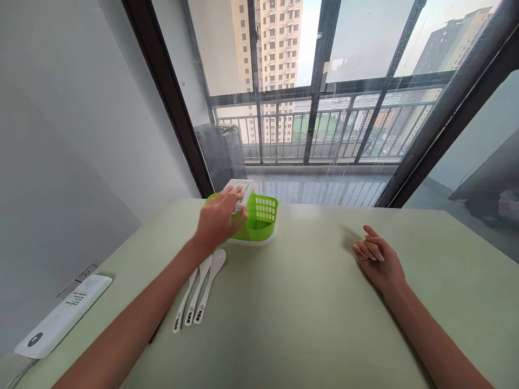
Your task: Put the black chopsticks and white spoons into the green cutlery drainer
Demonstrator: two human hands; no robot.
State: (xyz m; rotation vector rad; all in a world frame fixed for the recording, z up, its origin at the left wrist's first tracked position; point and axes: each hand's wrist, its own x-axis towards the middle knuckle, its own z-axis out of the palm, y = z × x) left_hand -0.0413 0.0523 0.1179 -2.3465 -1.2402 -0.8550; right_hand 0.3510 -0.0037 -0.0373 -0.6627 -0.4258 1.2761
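Note:
My left hand (219, 220) reaches to the back of the table, its fingers closed over a white box-like piece (245, 187) at the left part of a green plastic basket (261, 229). The basket has slotted walls and stands on a white base (255, 242). Most of the white piece is under my fingers, so I cannot tell whether it sits in the basket or is held above it. My right hand (379, 262) rests on the table at the right, fingers loosely curled, the upper one stretched out, with nothing in it.
Several white spoons (206, 289) lie side by side below my left forearm, partly covered by it. A dark thin stick (156, 332) shows beside the forearm. At the left edge lies a white power strip (65, 316) with a cable. A window (320, 162) stands behind the table (292, 302).

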